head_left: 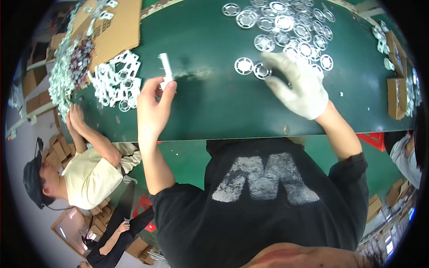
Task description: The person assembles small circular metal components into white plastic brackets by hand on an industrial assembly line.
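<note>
My left hand [154, 105], bare, pinches a white plastic part [166, 64] between thumb and fingers. The part is narrow and stands up from the fingertips, above the green table. On my right hand [301, 87] is a white glove; its thumb and fingers are spread apart. Just off those fingertips lies a round spoked disc [262, 70], silvery with a dark centre. A similar disc [244, 65] lies flat to its left. Beyond the glove spreads a loose heap of such discs [281, 22], partly hidden by my right hand.
Left of my left hand lies a pile of white frame-like parts [117, 82], some with discs. Behind it are a cardboard sheet [120, 33], dark reddish small parts [81, 60] and many pale parts [62, 80]. A co-worker [89, 178] sits at the left. Cardboard boxes [396, 98] stand at the right edge.
</note>
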A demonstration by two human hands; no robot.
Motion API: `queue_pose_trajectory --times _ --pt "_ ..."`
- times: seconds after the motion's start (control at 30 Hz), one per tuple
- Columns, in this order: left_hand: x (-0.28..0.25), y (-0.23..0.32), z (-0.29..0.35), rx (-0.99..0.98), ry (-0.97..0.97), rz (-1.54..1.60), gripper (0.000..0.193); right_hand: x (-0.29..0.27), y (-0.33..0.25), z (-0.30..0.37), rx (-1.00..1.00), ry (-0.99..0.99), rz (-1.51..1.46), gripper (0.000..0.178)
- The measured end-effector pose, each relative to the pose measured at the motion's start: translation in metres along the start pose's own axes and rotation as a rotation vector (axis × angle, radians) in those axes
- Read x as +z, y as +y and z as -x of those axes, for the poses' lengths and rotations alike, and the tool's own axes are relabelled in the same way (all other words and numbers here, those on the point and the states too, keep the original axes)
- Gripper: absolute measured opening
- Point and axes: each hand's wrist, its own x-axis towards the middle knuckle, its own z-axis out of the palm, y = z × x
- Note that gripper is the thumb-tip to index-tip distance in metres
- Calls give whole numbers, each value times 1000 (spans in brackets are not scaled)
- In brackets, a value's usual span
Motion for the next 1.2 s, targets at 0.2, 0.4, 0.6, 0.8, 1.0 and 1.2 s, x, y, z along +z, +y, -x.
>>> queue_pose_trajectory --times 0.2,0.4,0.6,0.8,1.0,1.2 --pt "52 71 -5 176 -916 646 37 4 -16 -5 -279 46 133 62" --pt "90 67 -35 279 -584 632 30 -13 11 1 -57 155 182 28" --pt "100 62 -37 865 -151 -271 43 -15 17 -3 58 178 223 22" --pt "105 59 -48 741 -82 -257 12 -13 11 -3 22 204 195 25" --pt "112 64 -56 634 114 -289 20 -6 13 -2 11 192 206 29" --pt "109 70 -51 549 208 -151 27 -4 13 2 28 188 225 32"
